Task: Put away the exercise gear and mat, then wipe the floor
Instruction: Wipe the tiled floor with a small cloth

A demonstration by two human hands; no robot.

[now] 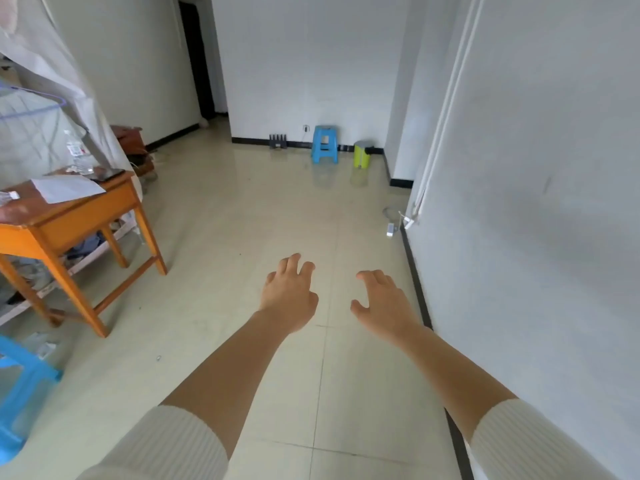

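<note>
A pale tiled floor (242,209) is running toward white walls, with an orange tabletop (69,220) standing left and a blue stool (325,143) far off. The left hand (289,292) and right hand (381,303) are hovering over the floor, fingers loosely spread, holding nothing.

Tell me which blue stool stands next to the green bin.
The far stool at the back wall, just beside the green bin; the near stool stands by the orange table.
</note>
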